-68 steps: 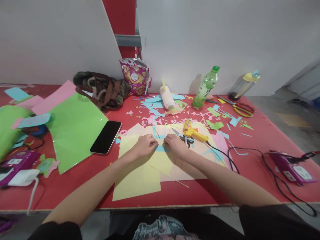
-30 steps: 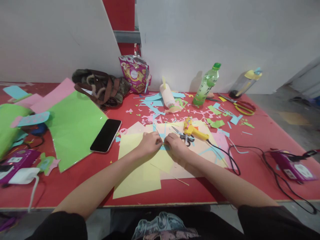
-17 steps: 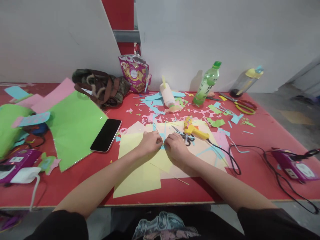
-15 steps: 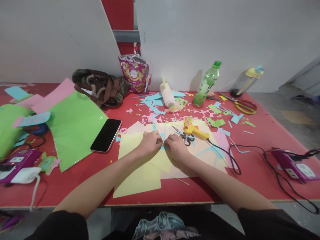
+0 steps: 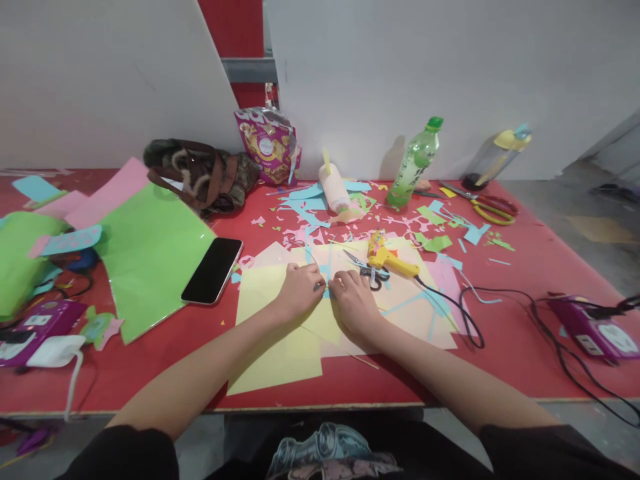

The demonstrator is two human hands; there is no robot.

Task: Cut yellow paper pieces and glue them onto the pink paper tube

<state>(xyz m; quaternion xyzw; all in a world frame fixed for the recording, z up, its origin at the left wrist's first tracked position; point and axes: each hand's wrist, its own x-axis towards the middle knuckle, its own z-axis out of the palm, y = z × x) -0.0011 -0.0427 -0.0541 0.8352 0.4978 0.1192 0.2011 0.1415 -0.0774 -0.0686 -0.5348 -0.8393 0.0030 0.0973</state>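
Over the middle of the pale yellow paper sheet point(image 5: 280, 353), my left hand point(image 5: 300, 292) is closed, thumb and fingers pinched together. My right hand point(image 5: 355, 301) faces it closely, its fingers curled in. A small light-blue paper piece point(image 5: 327, 292) shows between the two sets of fingertips, mostly hidden by them. Just beyond my right hand lie black-handled scissors point(image 5: 361, 265). Beside them a yellow hot glue gun point(image 5: 393, 259) rests on the sheets, its cord running right.
Left of the sheets lies a phone point(image 5: 213, 271) on green sheeting point(image 5: 150, 247). Paper scraps spread behind, near a white roll point(image 5: 334, 189), green bottle point(image 5: 415, 163), snack bag point(image 5: 269, 147) and red-yellow pliers point(image 5: 495, 208). Purple power strips point(image 5: 597, 327) sit at both sides.
My fingertips have shifted slightly, with a small gap now showing between the hands. The view has tilted a little. The scissors and glue gun stay in place.
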